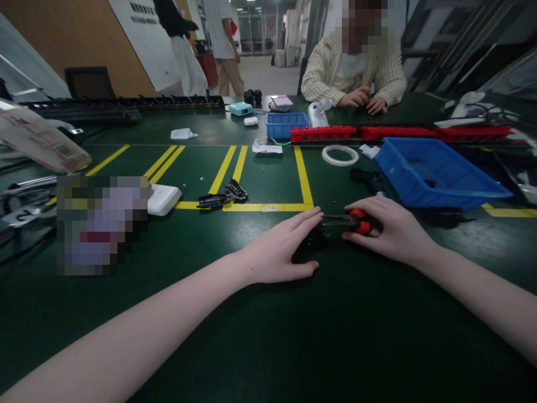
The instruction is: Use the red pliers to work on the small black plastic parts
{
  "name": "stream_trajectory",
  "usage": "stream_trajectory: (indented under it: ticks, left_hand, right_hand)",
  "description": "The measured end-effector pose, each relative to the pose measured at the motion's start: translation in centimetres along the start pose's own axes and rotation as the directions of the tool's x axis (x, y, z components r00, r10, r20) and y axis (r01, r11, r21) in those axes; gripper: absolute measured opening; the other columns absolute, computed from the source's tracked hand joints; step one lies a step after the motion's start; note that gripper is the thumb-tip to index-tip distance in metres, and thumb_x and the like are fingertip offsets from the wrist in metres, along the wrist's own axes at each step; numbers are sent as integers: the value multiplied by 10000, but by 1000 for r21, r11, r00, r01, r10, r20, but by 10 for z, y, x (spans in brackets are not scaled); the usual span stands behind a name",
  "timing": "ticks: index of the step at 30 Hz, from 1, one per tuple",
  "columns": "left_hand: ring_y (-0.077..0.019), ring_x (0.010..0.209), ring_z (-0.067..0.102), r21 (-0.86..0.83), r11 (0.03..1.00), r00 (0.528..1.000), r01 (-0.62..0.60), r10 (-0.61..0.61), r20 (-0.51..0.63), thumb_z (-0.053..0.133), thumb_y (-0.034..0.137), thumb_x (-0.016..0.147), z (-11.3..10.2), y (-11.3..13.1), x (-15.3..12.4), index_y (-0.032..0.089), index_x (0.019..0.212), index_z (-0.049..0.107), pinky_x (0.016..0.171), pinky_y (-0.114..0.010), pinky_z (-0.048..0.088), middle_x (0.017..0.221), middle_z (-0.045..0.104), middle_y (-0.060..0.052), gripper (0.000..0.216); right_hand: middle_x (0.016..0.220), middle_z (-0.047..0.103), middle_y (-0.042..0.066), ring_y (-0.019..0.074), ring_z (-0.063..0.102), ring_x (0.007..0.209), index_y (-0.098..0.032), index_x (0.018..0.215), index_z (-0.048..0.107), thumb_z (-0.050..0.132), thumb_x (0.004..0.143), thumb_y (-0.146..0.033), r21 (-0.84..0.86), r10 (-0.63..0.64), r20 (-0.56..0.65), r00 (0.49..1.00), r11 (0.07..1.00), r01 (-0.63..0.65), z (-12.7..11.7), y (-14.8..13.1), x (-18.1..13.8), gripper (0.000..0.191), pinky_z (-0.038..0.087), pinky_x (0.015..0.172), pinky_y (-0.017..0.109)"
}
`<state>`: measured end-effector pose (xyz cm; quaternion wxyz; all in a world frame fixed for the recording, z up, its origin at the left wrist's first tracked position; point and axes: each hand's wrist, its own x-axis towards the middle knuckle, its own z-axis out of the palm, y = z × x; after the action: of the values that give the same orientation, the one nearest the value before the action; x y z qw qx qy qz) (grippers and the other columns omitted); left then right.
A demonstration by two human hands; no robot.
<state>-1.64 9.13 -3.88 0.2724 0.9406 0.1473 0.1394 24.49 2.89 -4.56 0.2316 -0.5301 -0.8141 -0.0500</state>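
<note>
In my right hand (390, 229) is a pair of pliers (357, 222) with red and black handles, its jaws pointing left. My left hand (285, 246) is open, fingers stretched forward and thumb held apart. The pliers' tip lies close to the left fingertips; whether they touch is unclear. Between the hands, low on the table, is a small dark part (315, 240), partly hidden behind the left fingers. Beyond the hands, two black plastic pieces (224, 196) rest by the yellow tape.
A blue bin (440, 173) stands at right, near a black-handled tool (368, 180) and a tape roll (340, 155). Red strips (398, 132) and a smaller blue bin (287, 124) lie farther back. A white box (164, 199) sits left. Across the table sits a person (354, 73).
</note>
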Motion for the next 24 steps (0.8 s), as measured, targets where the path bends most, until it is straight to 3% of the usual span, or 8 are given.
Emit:
stream_trajectory:
  ticks: [4,9,17,24]
  left_hand:
    - [-254,1187,474,21,994,987,105,-101,-128,646,323,784,0,1,2,143,1288,436,1006,-416,434,1294,477,-130,575]
    - [-214,976,518,54,989,984,137,-130,-119,648,337,809,-2,0,4,165,1016,587,847,-379,470,1057,547,-67,276]
    - [-214,950,519,102,992,994,76,-67,-85,676,445,791,-3,-3,4,157,1004,591,829,-354,422,1025,578,-59,368]
    - [-201,937,515,94,996,999,-2,6,-35,654,458,811,-2,-5,5,157,1068,599,820,-334,416,1006,577,-58,400]
  right_hand:
    - [1029,615,137,250,602,926,-170,1087,552,661,776,-421,-4,-53,-45,998,999,52,-1,-5,-1,414,516,771,406]
    - [927,649,111,237,627,851,-177,1082,554,659,773,-456,-90,-164,-53,985,983,159,-4,-11,-2,429,518,719,383]
    - [946,631,159,249,617,848,-126,1025,556,534,846,-506,-99,-190,-41,981,978,185,-5,-5,-3,420,499,704,361]
    - [887,654,104,210,619,780,-172,959,570,541,859,-422,-192,-247,-17,969,952,239,-3,-10,-2,271,478,673,328]
